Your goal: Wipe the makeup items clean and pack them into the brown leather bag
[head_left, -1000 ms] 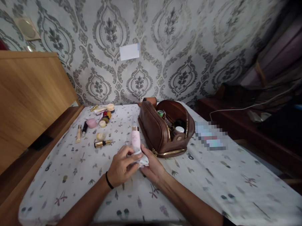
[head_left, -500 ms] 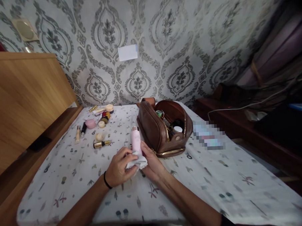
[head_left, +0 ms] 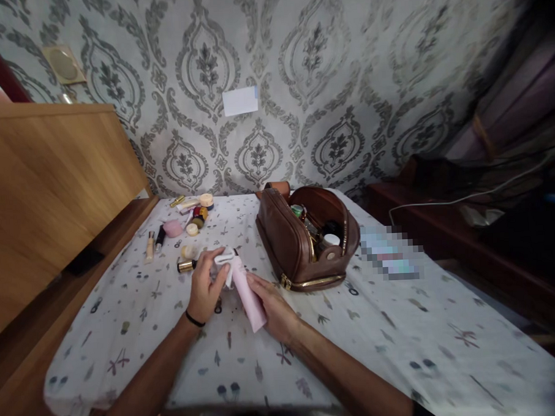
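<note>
Gripping the pink bottle in the right hand, fingers closed narrowly round its side. Bottle tilted, top end leaning away and to the left, base toward the wearer; held over the patterned tablecloth, in front of the brown bag and to its left. Whether the base touches the tablecloth, cannot tell.

Left hand: holding a bunched white cloth between thumb and fingers, a narrow pinch, cloth against the top end of the bottle. Black band on the left wrist.

Bag: open, upright, gold zips. Inside, a white-lidded jar, a green item and darker pieces, too crowded to sort.

Left of the bag, loose cosmetics. Black-and-gold tube just beside the left hand, partly hidden by it; pale jar behind. Farther back, a small cream pot, a pink rounded item, a black tube and a beige tube. Near the wall, a wide-lidded jar and a slim gold tube. Right of the bag, a flat item, pixelated, unreadable.
</note>
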The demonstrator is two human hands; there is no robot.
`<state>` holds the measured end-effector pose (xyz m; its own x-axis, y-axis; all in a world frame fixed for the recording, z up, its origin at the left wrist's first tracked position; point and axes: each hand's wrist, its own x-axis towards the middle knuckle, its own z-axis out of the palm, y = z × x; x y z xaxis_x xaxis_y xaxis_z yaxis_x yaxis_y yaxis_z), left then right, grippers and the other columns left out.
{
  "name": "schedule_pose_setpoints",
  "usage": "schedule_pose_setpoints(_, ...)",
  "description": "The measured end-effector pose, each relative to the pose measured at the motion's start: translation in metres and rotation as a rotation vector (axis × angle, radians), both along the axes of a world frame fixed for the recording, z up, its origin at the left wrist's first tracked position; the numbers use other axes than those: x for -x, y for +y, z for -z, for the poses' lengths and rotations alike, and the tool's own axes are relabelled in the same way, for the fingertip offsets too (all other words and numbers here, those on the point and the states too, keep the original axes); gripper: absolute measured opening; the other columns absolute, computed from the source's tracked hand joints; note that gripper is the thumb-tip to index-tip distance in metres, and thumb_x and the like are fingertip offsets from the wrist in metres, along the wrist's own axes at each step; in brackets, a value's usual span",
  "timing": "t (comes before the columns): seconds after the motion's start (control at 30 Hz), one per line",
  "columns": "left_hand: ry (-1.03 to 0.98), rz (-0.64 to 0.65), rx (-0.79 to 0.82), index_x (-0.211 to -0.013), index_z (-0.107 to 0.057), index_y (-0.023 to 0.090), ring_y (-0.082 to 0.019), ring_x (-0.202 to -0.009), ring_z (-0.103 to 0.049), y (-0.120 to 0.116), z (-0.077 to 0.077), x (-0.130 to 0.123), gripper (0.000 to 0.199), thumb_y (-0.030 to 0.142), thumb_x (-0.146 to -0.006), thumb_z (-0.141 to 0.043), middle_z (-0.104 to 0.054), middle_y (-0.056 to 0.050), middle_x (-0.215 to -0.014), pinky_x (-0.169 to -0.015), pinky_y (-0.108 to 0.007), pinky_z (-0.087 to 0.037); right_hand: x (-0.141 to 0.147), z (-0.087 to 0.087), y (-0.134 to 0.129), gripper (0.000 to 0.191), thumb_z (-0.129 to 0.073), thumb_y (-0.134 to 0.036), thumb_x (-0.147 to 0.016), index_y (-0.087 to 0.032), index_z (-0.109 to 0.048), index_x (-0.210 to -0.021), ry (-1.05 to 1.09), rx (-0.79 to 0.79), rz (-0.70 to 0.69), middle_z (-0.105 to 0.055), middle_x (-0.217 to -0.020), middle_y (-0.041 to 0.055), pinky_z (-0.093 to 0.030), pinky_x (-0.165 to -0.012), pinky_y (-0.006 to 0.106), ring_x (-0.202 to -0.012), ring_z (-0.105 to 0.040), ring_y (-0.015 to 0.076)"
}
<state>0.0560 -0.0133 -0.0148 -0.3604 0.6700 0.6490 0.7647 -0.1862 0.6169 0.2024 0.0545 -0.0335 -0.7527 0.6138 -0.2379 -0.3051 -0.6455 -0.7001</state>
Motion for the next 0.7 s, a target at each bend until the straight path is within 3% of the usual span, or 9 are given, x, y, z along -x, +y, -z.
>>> schedule_pose_setpoints(0.2, -0.027, 0.005, 0.041, -0.128, -0.058, 0.021, -0.021, -0.109, -0.055, 0.001, 0.003, -0.001, 0.035, 0.030, -0.096, -0.048, -0.057, -0.008, -0.109, -0.095, -0.036, -0.045, -0.001, -0.004, -0.001, 0.040, -0.079, -0.052, -0.068, -0.017, -0.065, -0.080, -0.108, -0.059, -0.032, -0.058, -0.058, -0.0041, -0.033, -0.042, 0.019, -0.049, -0.048, 0.0083)
schedule_pose_setpoints(0.3, 0.038, 0.052, 0.077, -0.130, -0.057, 0.021, -0.021, -0.105, -0.056, 0.000, 0.006, -0.007, 0.036, 0.028, -0.096, -0.047, -0.056, -0.008, -0.109, -0.092, -0.035, -0.046, -0.001, -0.008, 0.001, 0.041, -0.075, -0.056, -0.071, -0.017, -0.061, -0.079, -0.122, 0.007, -0.037, -0.058, -0.058, -0.0041, -0.031, -0.039, 0.018, -0.046, -0.047, 0.0079)
schedule_pose_setpoints(0.43, 0.156, 0.207, 0.118, -0.132, -0.056, 0.022, -0.020, -0.104, -0.056, -0.004, 0.007, -0.018, 0.037, 0.025, -0.095, -0.048, -0.056, -0.008, -0.109, -0.090, -0.034, -0.047, 0.000, -0.009, 0.006, 0.036, -0.068, -0.053, -0.080, -0.018, -0.060, -0.083, -0.064, 0.145, -0.029, -0.056, -0.055, -0.0055, -0.029, -0.037, 0.017, -0.043, -0.047, 0.0082)
schedule_pose_setpoints(0.6, 0.325, 0.387, 0.085, -0.137, -0.050, 0.025, -0.020, -0.097, -0.056, -0.010, 0.004, -0.037, 0.044, 0.025, -0.093, -0.051, -0.056, -0.009, -0.107, -0.082, -0.032, -0.049, -0.005, -0.008, 0.014, 0.046, -0.061, -0.060, -0.083, -0.014, -0.064, -0.089, 0.075, 0.247, -0.056, -0.061, -0.059, -0.0015, -0.041, -0.043, 0.019, -0.050, -0.057, 0.0119)
schedule_pose_setpoints(0.7, 0.423, 0.476, 0.084, -0.137, -0.049, 0.023, -0.021, -0.093, -0.056, -0.011, 0.005, -0.047, 0.044, 0.029, -0.094, -0.049, -0.058, -0.009, -0.104, -0.081, -0.034, -0.049, -0.010, -0.008, 0.019, 0.059, -0.054, -0.069, -0.081, -0.012, -0.065, -0.094, 0.111, 0.320, -0.188, -0.066, -0.067, 0.0042, -0.049, -0.051, 0.025, -0.059, -0.064, 0.0166)
